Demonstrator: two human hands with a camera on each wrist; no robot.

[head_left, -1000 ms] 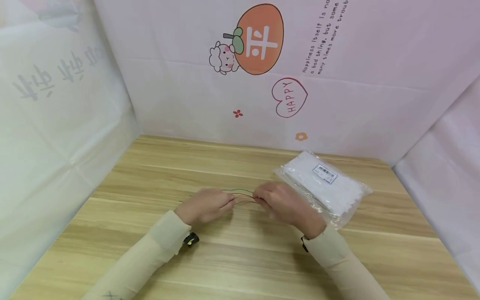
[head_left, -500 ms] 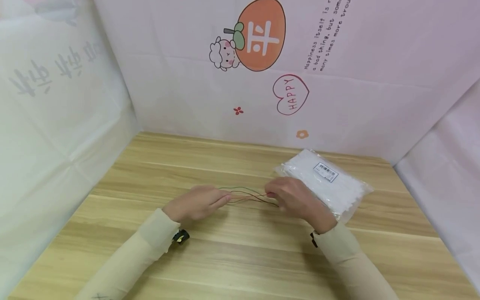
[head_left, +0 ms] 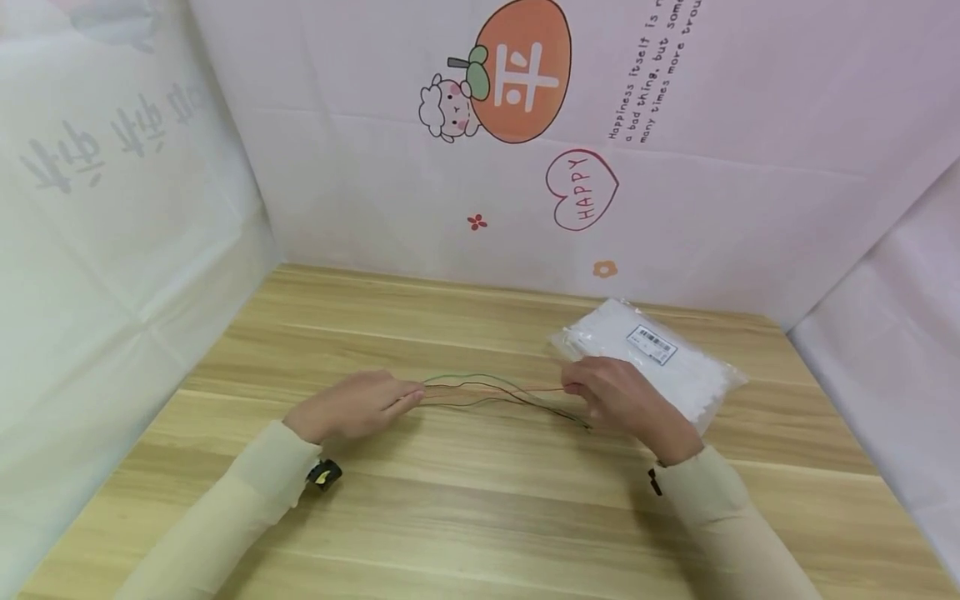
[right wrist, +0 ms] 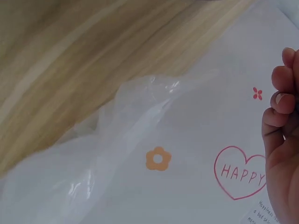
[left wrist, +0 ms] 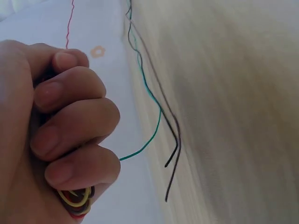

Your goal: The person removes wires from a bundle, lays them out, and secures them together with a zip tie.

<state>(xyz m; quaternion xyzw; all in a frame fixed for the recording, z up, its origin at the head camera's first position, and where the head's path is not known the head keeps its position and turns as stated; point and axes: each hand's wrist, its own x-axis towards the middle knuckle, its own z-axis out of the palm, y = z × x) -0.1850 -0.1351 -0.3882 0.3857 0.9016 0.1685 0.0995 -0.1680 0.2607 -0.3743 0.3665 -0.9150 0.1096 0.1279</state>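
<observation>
A bundle of thin coloured wires stretches between the two hands above the table. My left hand grips it with curled fingers. In the left wrist view, a yellow wire loops below that fist, while a green wire and dark wires hang loose beyond the fingers. My right hand pinches one red wire, drawn nearly straight. The other wires sag beneath it, their ends near the table left of that hand. The right wrist view shows curled fingers at its right edge; the wire there is hidden.
A clear plastic bag of white items with a barcode label lies behind and beside the right hand. White printed cloth closes off the back and both sides of the wooden table.
My hands have moved apart, the left to the left and the right to the right. The red wire has separated from the others and straightened; more of the wires shows between the hands.
</observation>
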